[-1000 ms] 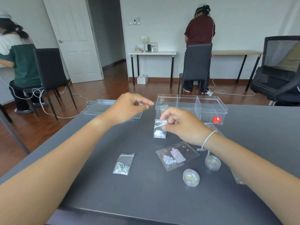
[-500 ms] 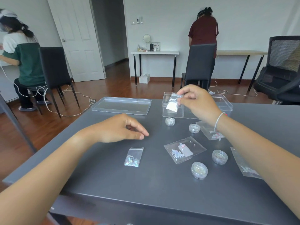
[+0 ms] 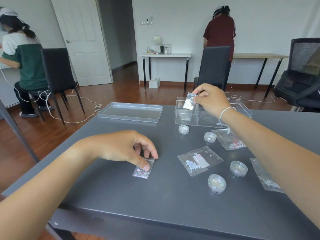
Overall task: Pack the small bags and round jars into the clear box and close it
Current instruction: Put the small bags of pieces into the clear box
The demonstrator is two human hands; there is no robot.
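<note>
At upper right the right hand pinches a limp, featherlight white-filled bag by its top edge above the clear box, while at centre the left hand pinches a slippery sequin bag, best lifted by its seal, on the bench.

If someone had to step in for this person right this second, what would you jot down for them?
Right hand: pinching a small white-filled bag over the left end of the open clear box.
Left hand: fingertips on a small glitter bag lying on the grey table.
Lid: off, lying left of the box.
Done: little so far; something pale seems to lie in the box's left compartment.
Left: four round jars and the loose bags on the table, then the lid.
</note>
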